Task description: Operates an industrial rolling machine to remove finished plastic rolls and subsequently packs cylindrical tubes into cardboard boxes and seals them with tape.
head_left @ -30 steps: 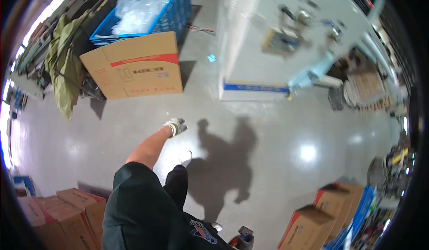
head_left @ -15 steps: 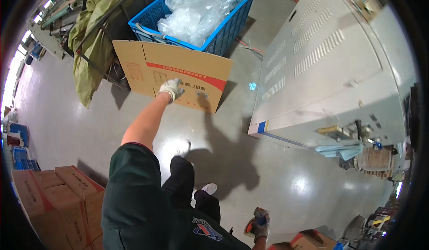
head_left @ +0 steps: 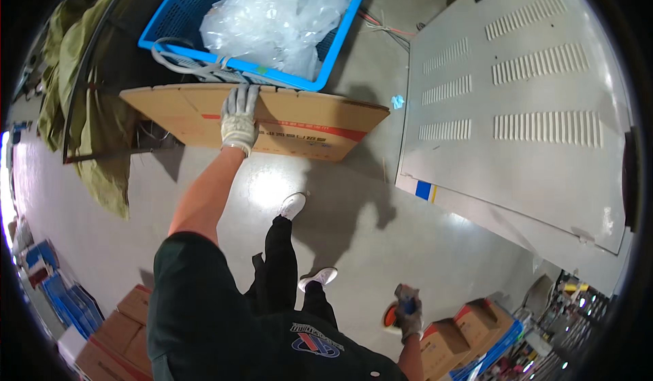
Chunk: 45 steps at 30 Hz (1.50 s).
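Note:
My left hand [head_left: 240, 119], in a whitish knit glove with grey fingers, is stretched out against a flattened cardboard carton [head_left: 306, 119]. Its fingertips lie at the carton's upper edge; the thumb is hard to make out. Brown with a red band, the carton stands on edge, leaning against a blue plastic crate [head_left: 272, 75]. Low on the right, my gloved right hand [head_left: 409, 321] is closed around a round orange-rimmed thing [head_left: 390, 316], partly hidden by the hand and too small to name surely.
Clear plastic bags [head_left: 272, 24] fill the crate. A tall grey metal cabinet [head_left: 476, 109] stands on the right. Green cloth [head_left: 68, 88] hangs over a dark metal frame on the left. Brown cartons [head_left: 119, 337] are stacked lower left, with open cartons [head_left: 445, 343] lower right.
My left hand has moved from the carton's face up to its top edge. The carton and crate appear closer. My right hand still holds the round thing.

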Each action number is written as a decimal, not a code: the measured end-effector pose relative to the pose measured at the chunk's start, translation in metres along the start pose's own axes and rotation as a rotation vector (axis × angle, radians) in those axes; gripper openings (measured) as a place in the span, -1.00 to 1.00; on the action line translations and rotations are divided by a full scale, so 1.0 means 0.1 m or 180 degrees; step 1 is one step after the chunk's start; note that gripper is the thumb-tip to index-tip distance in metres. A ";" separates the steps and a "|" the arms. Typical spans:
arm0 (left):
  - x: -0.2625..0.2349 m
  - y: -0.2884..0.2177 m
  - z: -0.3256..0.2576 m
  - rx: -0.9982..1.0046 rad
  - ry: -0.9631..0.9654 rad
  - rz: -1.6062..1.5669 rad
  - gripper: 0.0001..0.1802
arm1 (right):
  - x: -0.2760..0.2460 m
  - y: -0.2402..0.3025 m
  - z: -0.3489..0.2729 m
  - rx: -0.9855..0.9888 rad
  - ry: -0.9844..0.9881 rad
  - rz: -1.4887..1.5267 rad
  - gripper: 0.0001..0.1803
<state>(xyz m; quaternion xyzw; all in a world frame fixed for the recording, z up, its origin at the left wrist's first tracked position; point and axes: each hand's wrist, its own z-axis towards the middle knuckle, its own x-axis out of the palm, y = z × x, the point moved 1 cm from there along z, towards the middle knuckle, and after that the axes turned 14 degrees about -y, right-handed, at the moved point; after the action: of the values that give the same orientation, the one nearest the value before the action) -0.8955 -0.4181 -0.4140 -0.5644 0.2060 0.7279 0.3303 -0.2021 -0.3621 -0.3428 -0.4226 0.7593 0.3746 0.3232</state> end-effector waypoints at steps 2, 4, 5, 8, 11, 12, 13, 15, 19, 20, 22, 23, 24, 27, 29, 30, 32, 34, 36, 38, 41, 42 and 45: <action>0.00 0.04 -0.05 0.0123 -0.0039 0.0083 -0.01 | 0.06 0.76 -0.03 -0.0015 0.0140 0.0411 -0.26; 0.10 0.05 -0.04 0.0115 -0.0278 0.0084 -0.15 | 0.05 0.94 0.07 -0.0215 0.0011 0.0439 -0.25; 0.00 -0.07 0.05 0.0158 -0.0072 -0.0073 -0.37 | 0.02 0.84 0.16 -0.0426 -0.0207 0.0286 -0.22; -0.14 0.18 0.08 0.0593 0.0308 0.0002 -0.54 | -0.15 1.78 -0.11 -0.0368 -0.0153 0.0102 -0.17; -0.26 0.24 0.16 0.1242 0.1323 -0.0274 -0.43 | -0.15 1.76 -0.20 -0.0371 -0.0383 -0.0245 -0.20; 0.00 0.72 0.02 0.1829 0.1139 -0.0213 -0.39 | -0.05 1.67 -0.18 -0.0136 -0.0103 0.0023 -0.20; -0.09 0.40 -0.02 0.0234 0.2047 -0.1546 -0.40 | -0.04 1.42 -0.18 0.0143 0.0125 0.0276 -0.20; -0.19 0.13 -0.04 0.0898 0.2854 0.0088 -0.39 | 0.01 0.97 -0.26 0.0012 -0.0022 0.0392 -0.19; 0.29 -0.06 -0.14 0.2337 0.2839 0.0447 -0.29 | 0.00 0.69 -0.56 0.0511 -0.0329 0.0955 -0.06; 0.39 -0.26 -0.12 0.2643 0.2672 0.0256 -0.27 | 0.06 0.63 -0.55 0.0557 -0.0385 0.1066 -0.06; 0.00 -1.01 -0.74 0.3176 0.2571 -0.0018 -0.26 | -0.06 0.04 -0.78 0.0706 -0.0794 0.1508 -0.07; -0.45 -1.55 -1.18 0.3319 0.2544 -0.0031 -0.26 | -0.17 -0.35 -0.92 0.0752 -0.0780 0.1540 -0.07; -0.62 -1.90 -1.39 0.3620 0.2398 0.0075 -0.28 | -0.22 -0.62 -0.96 0.0727 -0.0875 0.1695 -0.10; -0.86 -2.80 -2.07 0.4472 0.2304 0.0311 -0.40 | -0.34 -1.44 -1.14 0.0773 -0.1122 0.1894 -0.14; -1.08 -3.34 -2.59 0.4846 0.2104 -0.0360 -0.41 | -0.47 -2.00 -1.30 0.0790 -0.1306 0.2164 -0.14; -1.22 -3.65 -2.93 0.4963 0.1844 -0.0638 -0.40 | -0.31 -2.45 -1.33 0.0613 -0.1621 0.2499 -0.15; -1.34 -4.25 -3.56 0.5476 0.1775 -0.0494 -0.39 | -0.49 -2.98 -1.55 0.0804 -0.1667 0.2906 -0.15; -1.59 -5.00 -4.31 0.5700 0.1988 -0.0151 -0.51 | -0.75 -3.46 -1.84 0.0999 -0.1771 0.3253 -0.15; -1.80 -5.69 -5.03 0.6083 0.2063 -0.0052 -0.56 | -0.93 -3.83 -2.13 0.1395 -0.2394 0.4788 -0.14; -1.68 -6.09 -5.69 0.6225 0.1655 -0.1182 -0.70 | -1.08 -4.08 -2.23 0.1349 -0.2309 0.5456 -0.27; -1.74 -6.44 -6.80 0.6766 0.0938 -0.1211 -0.60 | -1.20 -4.29 -2.21 0.1215 -0.2034 0.6499 -0.46; -1.54 -6.43 -7.17 0.6330 0.0776 -0.1653 -0.51 | -1.20 -4.32 -2.06 0.1074 -0.2213 0.6337 -0.49; -1.93 -6.51 -7.73 0.6454 0.1139 -0.1997 -0.46 | -1.11 -4.59 -1.76 0.0795 -0.2187 0.6612 -0.19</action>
<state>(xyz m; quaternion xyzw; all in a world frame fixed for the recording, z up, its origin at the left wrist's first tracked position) 0.1274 -0.5325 -0.3965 -0.1534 0.6048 0.0074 0.7814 0.2207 -0.6324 -0.2993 0.5843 0.6471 0.4823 0.0852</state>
